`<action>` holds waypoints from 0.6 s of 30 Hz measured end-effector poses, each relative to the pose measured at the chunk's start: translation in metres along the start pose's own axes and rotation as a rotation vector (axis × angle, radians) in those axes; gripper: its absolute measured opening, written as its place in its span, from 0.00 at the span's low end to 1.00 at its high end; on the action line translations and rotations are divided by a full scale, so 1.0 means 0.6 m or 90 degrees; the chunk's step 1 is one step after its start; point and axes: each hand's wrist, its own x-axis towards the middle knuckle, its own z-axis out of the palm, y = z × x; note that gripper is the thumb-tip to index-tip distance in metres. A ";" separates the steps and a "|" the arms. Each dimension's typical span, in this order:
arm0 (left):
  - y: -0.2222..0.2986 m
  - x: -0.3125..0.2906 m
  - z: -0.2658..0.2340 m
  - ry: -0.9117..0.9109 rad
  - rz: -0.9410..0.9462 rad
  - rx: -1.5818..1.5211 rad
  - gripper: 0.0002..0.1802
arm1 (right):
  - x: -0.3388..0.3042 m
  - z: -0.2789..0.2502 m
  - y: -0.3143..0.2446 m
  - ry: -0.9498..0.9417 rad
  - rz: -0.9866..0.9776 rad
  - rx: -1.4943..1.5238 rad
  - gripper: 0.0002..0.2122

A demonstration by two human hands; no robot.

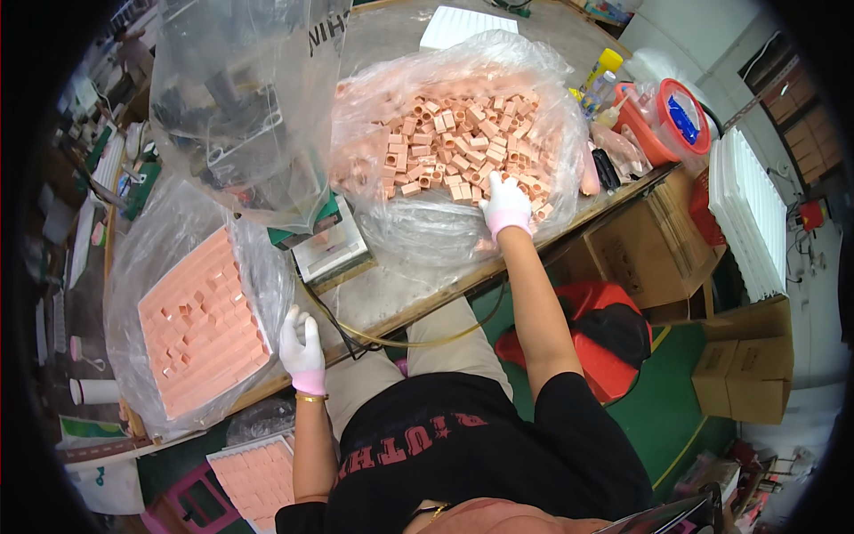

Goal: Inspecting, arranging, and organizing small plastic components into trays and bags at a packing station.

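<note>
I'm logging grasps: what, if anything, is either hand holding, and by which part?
The left hand looks empty. The right hand is at the heap of peach-pink hollow blocks; whether it grips one, and where, cannot be told.

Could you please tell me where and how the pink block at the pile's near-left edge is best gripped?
Probably by two opposite flat sides of the boxy pink block, coming from above and the near side: clear plastic lies in front, other blocks behind.

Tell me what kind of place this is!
It looks like a small factory or workshop. There's a big heap of pink blocks, more pink pieces set in rows, and cardboard boxes.
</note>
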 end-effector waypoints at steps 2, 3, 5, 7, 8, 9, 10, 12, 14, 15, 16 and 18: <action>-0.003 -0.002 0.000 0.023 0.007 -0.027 0.20 | -0.007 0.005 0.003 -0.017 -0.025 0.003 0.20; 0.000 -0.003 -0.002 0.016 -0.006 -0.039 0.21 | -0.012 0.007 0.006 -0.009 -0.044 -0.010 0.19; 0.011 -0.009 -0.010 0.021 0.007 -0.031 0.20 | -0.021 0.018 0.011 0.021 -0.051 0.006 0.18; 0.023 -0.010 -0.022 0.023 0.018 -0.020 0.20 | -0.027 0.025 0.014 0.052 -0.050 0.013 0.19; 0.028 -0.010 -0.034 0.038 0.069 0.013 0.20 | -0.035 0.014 0.006 0.050 -0.052 0.014 0.19; 0.038 -0.008 -0.044 0.049 0.122 0.047 0.20 | -0.043 -0.004 -0.002 0.041 -0.037 -0.028 0.20; 0.053 -0.009 -0.055 0.055 0.087 0.020 0.19 | -0.050 -0.016 -0.007 0.032 -0.021 -0.070 0.21; 0.045 0.004 -0.081 0.119 0.126 0.072 0.19 | -0.061 -0.026 -0.007 0.037 -0.022 -0.089 0.20; 0.031 0.018 -0.109 0.169 0.131 0.136 0.19 | -0.059 -0.019 0.001 0.041 -0.021 -0.110 0.20; 0.023 0.026 -0.123 0.178 0.127 0.122 0.19 | -0.048 -0.003 0.009 0.024 -0.031 -0.101 0.19; 0.016 0.035 -0.135 0.186 0.123 0.107 0.19 | -0.039 0.015 0.018 0.008 -0.041 -0.091 0.18; -0.012 0.048 -0.160 0.197 0.111 0.161 0.20 | -0.036 0.024 0.022 0.036 -0.073 -0.078 0.15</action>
